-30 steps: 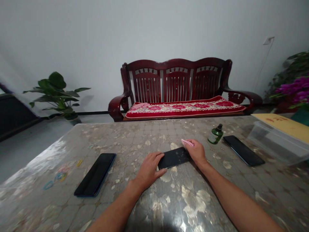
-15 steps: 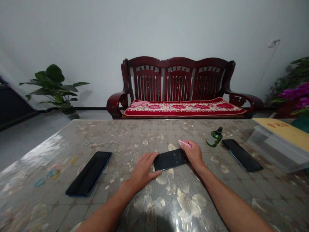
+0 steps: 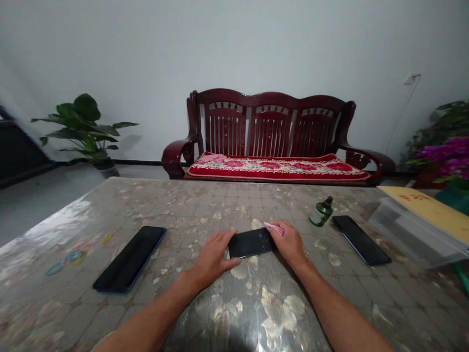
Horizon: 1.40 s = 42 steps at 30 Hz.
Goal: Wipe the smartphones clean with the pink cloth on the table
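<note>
A black smartphone (image 3: 250,243) lies on the table between my hands, its dark screen facing up with pale smudges or droplets toward the right end. My left hand (image 3: 215,255) grips its left end, thumb along the near edge and fingers at the far edge. In my right hand (image 3: 289,243) a small pink cloth (image 3: 274,228) is pinched, sticking out past the fingertips. That hand rests at the phone's right end, covering its corner. Beyond it to the right stands a green spray bottle (image 3: 321,212) with a black top.
Another phone (image 3: 361,239) lies at right, beside a clear plastic box (image 3: 414,234) with a yellow board (image 3: 427,203) on top. At left are a larger dark phone or tablet (image 3: 130,259) and several coloured bands (image 3: 75,256). A wooden bench (image 3: 271,127) stands behind the patterned table (image 3: 176,200).
The whole view has shifted slightly. My right hand with the pink cloth has moved a little toward the left over the phone's right end. My left hand keeps its hold.
</note>
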Available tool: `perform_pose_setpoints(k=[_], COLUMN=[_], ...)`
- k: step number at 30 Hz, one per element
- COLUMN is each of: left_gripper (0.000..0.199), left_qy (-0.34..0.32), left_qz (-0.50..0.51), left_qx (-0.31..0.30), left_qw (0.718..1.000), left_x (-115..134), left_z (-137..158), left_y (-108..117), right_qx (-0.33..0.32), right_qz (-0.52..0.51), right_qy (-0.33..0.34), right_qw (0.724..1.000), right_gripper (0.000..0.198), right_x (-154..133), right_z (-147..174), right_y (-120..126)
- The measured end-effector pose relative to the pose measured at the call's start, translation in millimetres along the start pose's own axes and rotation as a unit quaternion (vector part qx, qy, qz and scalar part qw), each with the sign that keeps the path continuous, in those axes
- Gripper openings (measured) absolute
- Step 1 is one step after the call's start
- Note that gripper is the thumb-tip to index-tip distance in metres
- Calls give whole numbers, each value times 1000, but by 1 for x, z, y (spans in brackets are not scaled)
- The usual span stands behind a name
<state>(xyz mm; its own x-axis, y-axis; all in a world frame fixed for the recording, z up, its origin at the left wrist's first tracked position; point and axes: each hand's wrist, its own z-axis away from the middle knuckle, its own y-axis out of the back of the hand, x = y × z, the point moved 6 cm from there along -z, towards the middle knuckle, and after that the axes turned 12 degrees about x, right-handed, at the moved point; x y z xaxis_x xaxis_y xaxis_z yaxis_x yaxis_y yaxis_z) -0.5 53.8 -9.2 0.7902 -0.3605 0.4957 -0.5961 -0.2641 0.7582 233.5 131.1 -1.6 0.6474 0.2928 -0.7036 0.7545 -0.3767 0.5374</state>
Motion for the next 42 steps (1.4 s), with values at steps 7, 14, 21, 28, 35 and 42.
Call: perform_pose_setpoints(k=[7, 14, 21, 28, 35, 42], left_gripper=[78, 79, 83, 78, 79, 77], left_qy=[12, 13, 12, -1, -5, 1], left_qz=[24, 37, 36, 39, 36, 34], left_qx=[8, 16, 11, 13, 15, 7], left_qw=[1000, 999, 999, 999, 999, 999], left_x=[-5, -5, 3, 9, 6, 10], left_z=[-3, -4, -1, -1, 1, -1], left_y=[1, 0, -6, -10, -13, -10], right_qx=[-26, -55, -74, -64, -81, -21], right_qz=[179, 189, 221, 202, 195, 251], right_qy=[132, 193, 211, 200, 222, 186], right_qw=[975, 961, 949, 957, 952, 950], right_gripper=[17, 18, 16, 18, 15, 16], right_x=[-24, -52, -51, -50, -63, -37], right_z=[0, 21, 21, 26, 32, 13], right_y=[2, -8, 1, 0, -11, 10])
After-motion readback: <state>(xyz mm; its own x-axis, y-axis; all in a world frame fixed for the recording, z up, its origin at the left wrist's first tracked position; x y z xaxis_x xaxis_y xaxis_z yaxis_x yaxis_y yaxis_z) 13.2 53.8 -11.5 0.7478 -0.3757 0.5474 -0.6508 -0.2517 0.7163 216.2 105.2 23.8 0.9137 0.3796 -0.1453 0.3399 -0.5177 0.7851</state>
